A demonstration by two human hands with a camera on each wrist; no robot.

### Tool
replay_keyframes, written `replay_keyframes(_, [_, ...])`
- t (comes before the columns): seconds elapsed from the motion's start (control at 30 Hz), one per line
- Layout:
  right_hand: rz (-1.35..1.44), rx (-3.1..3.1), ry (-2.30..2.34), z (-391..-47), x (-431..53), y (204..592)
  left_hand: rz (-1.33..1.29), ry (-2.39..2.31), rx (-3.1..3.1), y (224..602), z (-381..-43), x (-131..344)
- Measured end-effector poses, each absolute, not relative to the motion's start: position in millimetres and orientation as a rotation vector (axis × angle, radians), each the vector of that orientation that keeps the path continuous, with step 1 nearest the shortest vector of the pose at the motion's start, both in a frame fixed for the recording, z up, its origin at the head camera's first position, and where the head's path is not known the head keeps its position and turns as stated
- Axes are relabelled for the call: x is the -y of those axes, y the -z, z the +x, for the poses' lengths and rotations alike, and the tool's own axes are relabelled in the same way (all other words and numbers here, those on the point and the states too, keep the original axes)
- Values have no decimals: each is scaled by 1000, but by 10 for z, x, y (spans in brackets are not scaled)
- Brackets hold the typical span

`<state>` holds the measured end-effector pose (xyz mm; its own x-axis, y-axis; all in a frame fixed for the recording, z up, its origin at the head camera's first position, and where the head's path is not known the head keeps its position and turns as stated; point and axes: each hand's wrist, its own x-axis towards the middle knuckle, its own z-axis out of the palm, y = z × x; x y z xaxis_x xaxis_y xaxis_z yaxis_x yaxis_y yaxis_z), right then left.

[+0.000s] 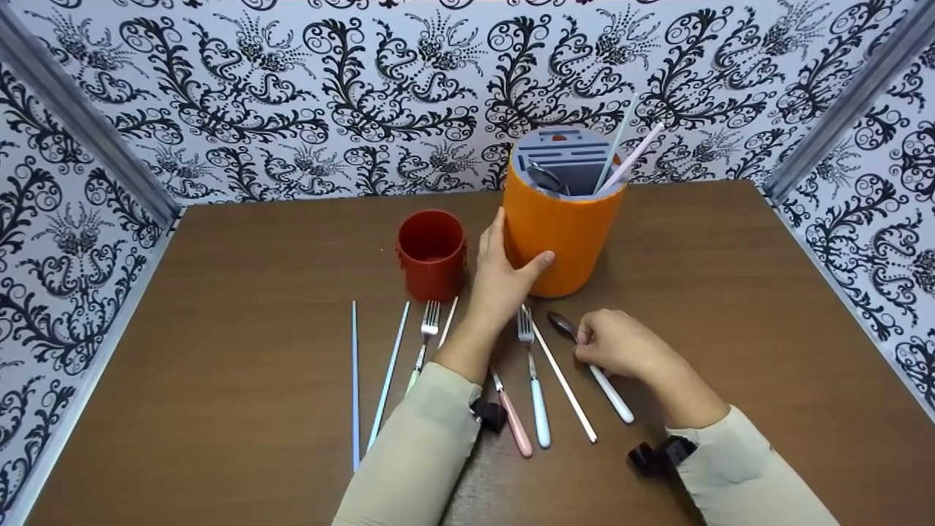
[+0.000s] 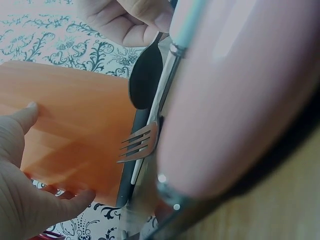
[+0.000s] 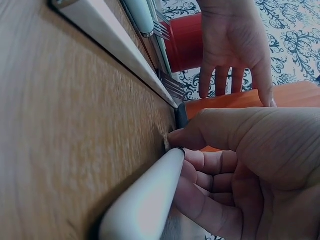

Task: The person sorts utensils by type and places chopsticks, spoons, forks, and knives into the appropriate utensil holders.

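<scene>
The left hand (image 1: 504, 281) is spread against the orange cylindrical holder with grey slotted top (image 1: 566, 234), probably to keep it steady. In front of this holder, the right hand (image 1: 621, 342) pinches the white-handled metal spoon (image 1: 612, 396) near its neck, perhaps because it is narrow there.

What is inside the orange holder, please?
The orange holder holds at least a spoon, a pale green stick and a pinkish stick. Their lower ends and anything deeper are covered.
</scene>
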<state>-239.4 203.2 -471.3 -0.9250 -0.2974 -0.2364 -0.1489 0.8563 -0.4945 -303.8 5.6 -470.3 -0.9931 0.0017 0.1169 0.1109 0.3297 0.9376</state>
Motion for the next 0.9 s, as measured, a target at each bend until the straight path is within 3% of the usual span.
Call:
replay_keyframes(0.53, [-362, -2785, 654, -2415, -2064, 4674, -92, 1767, 2492, 4692, -3035, -52])
replay_keyframes(0.9, [-341, -2703, 978, -2419, -2180, 4533, -117, 1736, 2477, 4704, -3035, -64])
